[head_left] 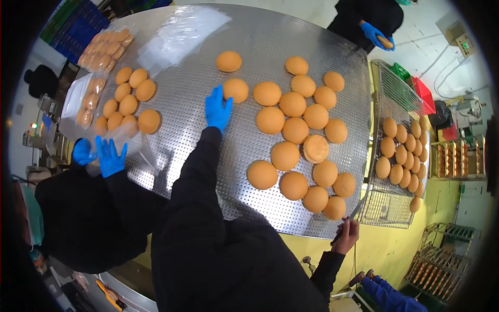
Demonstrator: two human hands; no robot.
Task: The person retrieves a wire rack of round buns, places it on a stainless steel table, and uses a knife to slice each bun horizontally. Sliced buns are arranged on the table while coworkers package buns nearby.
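Observation:
My left hand (218, 109), in a blue glove, lies with fingers spread at the left edge of a round golden bun (235, 90); whether it touches the bun is hard to tell. At the table's front right edge, my bare right hand (346, 236) is closed round the handle of a long thin knife (358, 207), its blade pointing up and away. Between my hands, several loose buns (296, 130) cover the perforated metal table (192, 119). One bun (315, 148) there looks paler on top than the others.
To my left, a co-worker's gloved hands (109, 156) handle a clear bag near more buns (128, 104). Bagged buns (106, 49) and plastic bags (182, 36) lie at the far left. A wire rack (384, 208) with buns stands right. Another person (366, 23) stands beyond.

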